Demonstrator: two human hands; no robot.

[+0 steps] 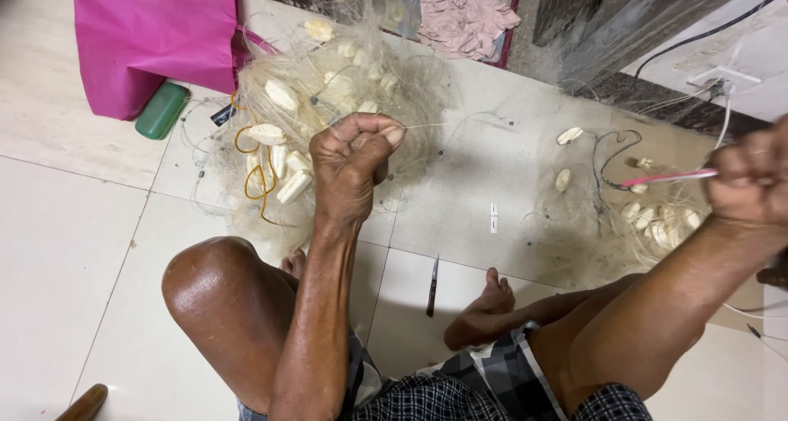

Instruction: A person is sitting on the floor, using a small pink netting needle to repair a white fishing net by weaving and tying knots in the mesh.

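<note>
Left hand [353,162]: fist pressed tight at frame centre, grip pinching a thin net line [427,125] at the thumb side. The line exits the fist to the right, roughly horizontal.

Right hand [751,179]: at the right edge, motion-blurred, fingers curled shut around a pink-and-white netting needle [669,176]. The needle's long axis is near horizontal, tip pointing left toward frame centre.

Fishing net [328,101]: bunched pile with white oval floats and an orange cord, upper centre, just behind the left fist. A second smaller clump of net with floats [657,220] lies right of centre, below the needle.

Surface: pale tiled floor [74,249]. The person sits on it, one knee raised at lower left, bare foot [484,310] at lower centre, checked shorts along the bottom edge.

On the floor:
- small knife [432,286] just left of the foot, long axis near vertical in the frame
- green bottle [162,110] lying upper left, half under a magenta bag [152,35]
- pinkish cloth [464,15] top centre
- dark cable [698,35] across the wall, upper right
</note>
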